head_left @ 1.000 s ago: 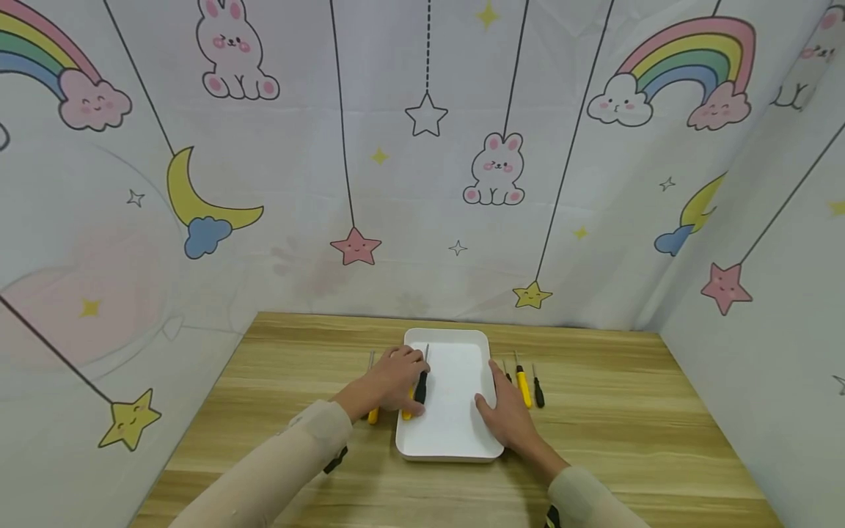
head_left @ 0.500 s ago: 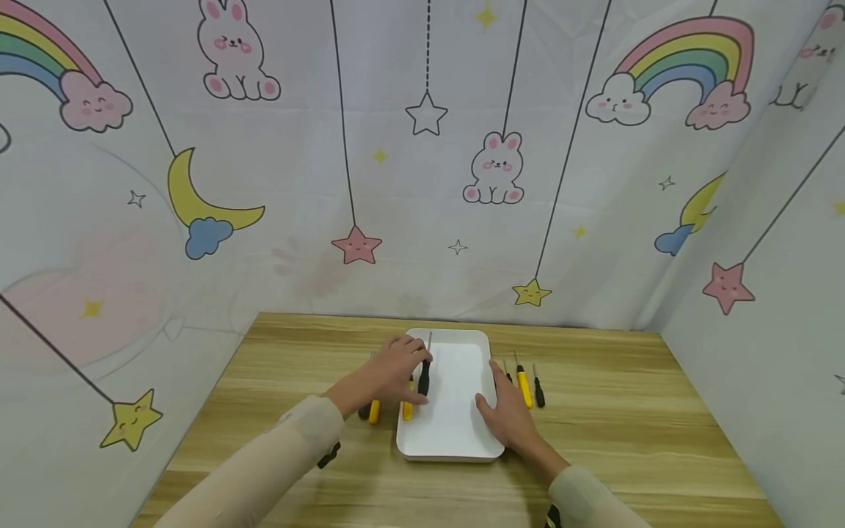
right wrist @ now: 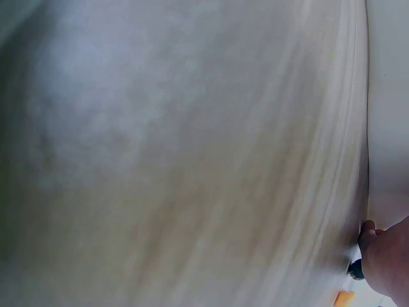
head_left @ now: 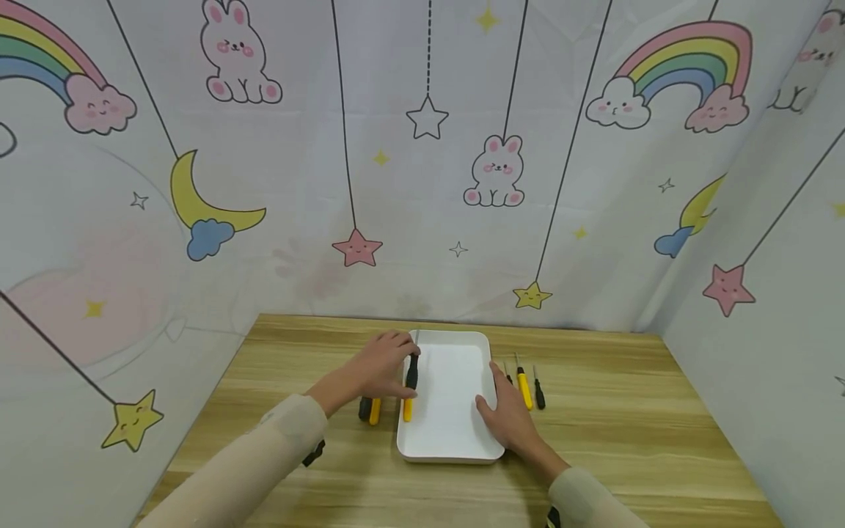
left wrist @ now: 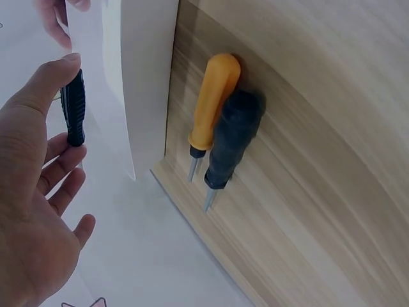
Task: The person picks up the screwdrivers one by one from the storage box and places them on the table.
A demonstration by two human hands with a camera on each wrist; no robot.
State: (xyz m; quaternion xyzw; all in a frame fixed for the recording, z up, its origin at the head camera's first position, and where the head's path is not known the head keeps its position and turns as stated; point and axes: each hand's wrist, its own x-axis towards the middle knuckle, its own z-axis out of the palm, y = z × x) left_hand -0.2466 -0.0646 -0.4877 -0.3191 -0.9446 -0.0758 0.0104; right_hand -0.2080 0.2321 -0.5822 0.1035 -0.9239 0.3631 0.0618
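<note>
My left hand (head_left: 371, 369) pinches a black-handled screwdriver (head_left: 412, 372) between thumb and fingertips, over the left side of a white tray (head_left: 455, 411). In the left wrist view, thumb and fingers sit at opposite ends of the dark handle (left wrist: 75, 112). Beneath that screwdriver in the head view, a yellow-handled screwdriver (head_left: 407, 411) lies along the tray's left inner side, partly hidden. My right hand (head_left: 515, 419) holds the tray's right edge, thumb over the rim and fingers along the outside wall.
Left of the tray, a yellow screwdriver (left wrist: 214, 102) and a thick black screwdriver (left wrist: 235, 137) lie side by side on the wooden table (head_left: 594, 455). To its right are a yellow screwdriver (head_left: 524, 387), a small black one (head_left: 539, 396) and a partly hidden one (head_left: 508, 377). A printed curtain (head_left: 422, 183) stands behind.
My left hand first shifts the black screwdriver slightly right, then carries it left, close above the yellow one at the tray's left side. The right hand stays on the tray.
</note>
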